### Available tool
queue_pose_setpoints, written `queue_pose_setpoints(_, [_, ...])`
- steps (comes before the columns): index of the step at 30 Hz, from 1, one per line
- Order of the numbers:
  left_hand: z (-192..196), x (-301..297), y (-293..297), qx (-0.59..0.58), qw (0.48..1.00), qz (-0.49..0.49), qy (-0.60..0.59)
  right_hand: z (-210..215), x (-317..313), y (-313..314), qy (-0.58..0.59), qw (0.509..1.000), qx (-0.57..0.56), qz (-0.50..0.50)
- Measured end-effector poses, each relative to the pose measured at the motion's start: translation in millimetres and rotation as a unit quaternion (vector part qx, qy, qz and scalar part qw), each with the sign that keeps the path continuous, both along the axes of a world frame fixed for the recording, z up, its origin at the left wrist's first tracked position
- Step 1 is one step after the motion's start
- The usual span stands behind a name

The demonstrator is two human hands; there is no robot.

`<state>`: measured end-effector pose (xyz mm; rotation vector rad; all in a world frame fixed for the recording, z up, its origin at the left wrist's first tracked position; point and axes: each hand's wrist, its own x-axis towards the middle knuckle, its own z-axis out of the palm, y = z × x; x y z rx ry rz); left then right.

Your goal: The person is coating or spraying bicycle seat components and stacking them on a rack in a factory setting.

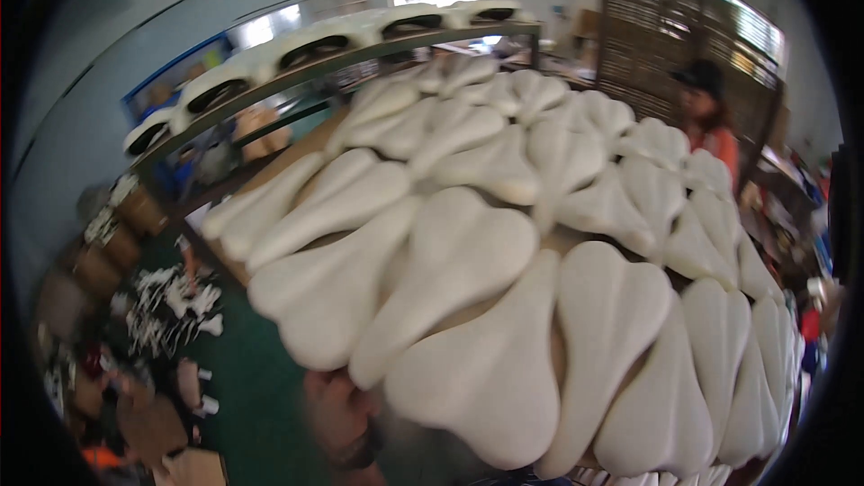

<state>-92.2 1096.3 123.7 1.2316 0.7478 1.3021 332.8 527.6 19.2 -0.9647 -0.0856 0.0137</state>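
Observation:
Many cream-white foam bicycle saddle pads (486, 387) lie close together over a table, their broad ends and narrow noses pointing in alternating directions. My left hand (340, 414) is at the table's near left edge, right below the broad end of one saddle pad (310, 310) and beside the narrow nose of another saddle pad (450, 274). Its fingers look bent but are blurred and partly hidden by the pads, so I cannot make out whether they grip one. A dark band circles the wrist. My right hand is out of sight.
Behind the table, a green metal rack (360, 49) carries a row of white shells with dark openings. White scraps (175, 306) and cardboard boxes (135, 207) lie on the left floor. A person in a dark cap and orange top (720, 148) is at the far right.

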Motion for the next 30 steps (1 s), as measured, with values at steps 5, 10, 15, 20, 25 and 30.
queue_pose_setpoints(5, [19,-11,45,-0.051,0.998,0.031,0.010,5,18,137,0.030,0.996,-0.031,0.078])
queue_pose_setpoints(10, [34,-13,53,-0.063,0.997,-0.010,-0.042,7,2,176,0.041,0.993,-0.035,0.108])
queue_pose_setpoints(15, [24,-7,78,0.040,0.995,0.072,0.058,2,-19,164,0.050,0.993,-0.017,0.110])
queue_pose_setpoints(20, [14,-16,84,0.004,0.996,-0.016,-0.093,-1,-38,137,0.063,0.993,0.009,0.102])
queue_pose_setpoints(25, [-1,-20,90,0.012,0.988,-0.023,-0.153,-7,-68,109,0.089,0.993,0.030,0.078])
queue_pose_setpoints(30, [-46,-16,40,0.051,0.965,-0.093,-0.239,-48,-68,57,0.128,0.987,0.076,0.056])
